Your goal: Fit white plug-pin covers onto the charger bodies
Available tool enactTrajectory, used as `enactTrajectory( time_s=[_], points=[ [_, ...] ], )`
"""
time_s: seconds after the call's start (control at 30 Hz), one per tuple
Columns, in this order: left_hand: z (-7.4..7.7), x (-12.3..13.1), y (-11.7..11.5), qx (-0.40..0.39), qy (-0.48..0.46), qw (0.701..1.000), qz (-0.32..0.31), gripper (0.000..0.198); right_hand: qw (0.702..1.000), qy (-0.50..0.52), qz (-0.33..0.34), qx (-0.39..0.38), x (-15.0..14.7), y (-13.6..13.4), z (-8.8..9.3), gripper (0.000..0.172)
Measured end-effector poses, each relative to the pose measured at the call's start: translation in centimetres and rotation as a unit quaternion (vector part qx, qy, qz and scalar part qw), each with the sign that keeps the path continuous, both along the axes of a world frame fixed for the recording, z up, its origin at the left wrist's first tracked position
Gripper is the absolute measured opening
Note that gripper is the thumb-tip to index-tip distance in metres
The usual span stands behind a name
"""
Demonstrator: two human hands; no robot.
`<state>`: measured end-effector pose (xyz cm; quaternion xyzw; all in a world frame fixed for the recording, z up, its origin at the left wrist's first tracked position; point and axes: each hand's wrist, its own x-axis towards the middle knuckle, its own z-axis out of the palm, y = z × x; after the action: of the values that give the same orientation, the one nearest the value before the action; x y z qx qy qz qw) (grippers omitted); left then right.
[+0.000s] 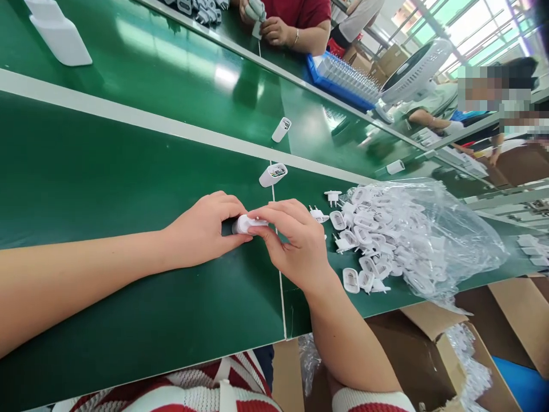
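Both of my hands meet over the green table. My left hand (210, 224) grips a small white charger housing (243, 224) between thumb and fingers. From the right, my right hand (295, 237) pinches a white piece at the end of that housing, partly hidden by its fingers. Just beyond them an open white housing (273, 174) with circuit parts inside rests on the table. To the right lies a heap of white plug covers (377, 234), some with two pins, spilling from a clear plastic bag (467, 234).
Another white housing (281, 130) lies on the green conveyor (171, 74), with one more (395, 167) farther right. Across it are a person's hands (274, 30), a blue tray (343, 83) and a white fan (416, 68). Open cardboard boxes (412, 349) stand below the table edge.
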<state>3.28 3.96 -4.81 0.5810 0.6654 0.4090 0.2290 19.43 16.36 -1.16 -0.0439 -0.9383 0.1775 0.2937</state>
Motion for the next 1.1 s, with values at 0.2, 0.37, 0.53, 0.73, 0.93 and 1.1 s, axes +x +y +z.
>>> enactTrajectory(
  time_s=[0.2, 0.37, 0.53, 0.73, 0.93, 1.1],
  points=[
    [0.0, 0.0, 0.0, -0.005, -0.002, 1.000, 0.004, 0.029, 0.998, -0.038, -0.027, 0.029, -0.3, -0.4, 0.6, 0.013],
    [0.0, 0.0, 0.1, -0.009, -0.001, 1.000, 0.012, 0.028, 0.998, -0.047, -0.038, 0.034, -0.2, -0.7, 0.7, 0.016],
    [0.0, 0.3, -0.1, 0.011, 0.006, 1.000, 0.014, 0.029, 0.998, -0.044, -0.047, 0.025, -0.3, -1.0, 0.1, 0.016],
    [1.2, 0.2, -0.1, -0.026, -0.040, 0.998, 0.033, 0.039, 0.986, -0.102, -0.073, -0.113, 1.4, 1.0, 1.2, 0.062],
    [3.2, -8.3, 5.8, -0.005, 0.066, 0.962, 0.266, 0.051, 0.907, -0.330, -0.260, -0.033, 6.3, 6.0, 3.7, 0.062],
    [3.3, -16.5, 10.1, -0.034, 0.091, 0.926, 0.366, 0.083, 0.901, -0.336, -0.271, -0.033, 6.0, 7.2, 2.5, 0.021]
  ],
)
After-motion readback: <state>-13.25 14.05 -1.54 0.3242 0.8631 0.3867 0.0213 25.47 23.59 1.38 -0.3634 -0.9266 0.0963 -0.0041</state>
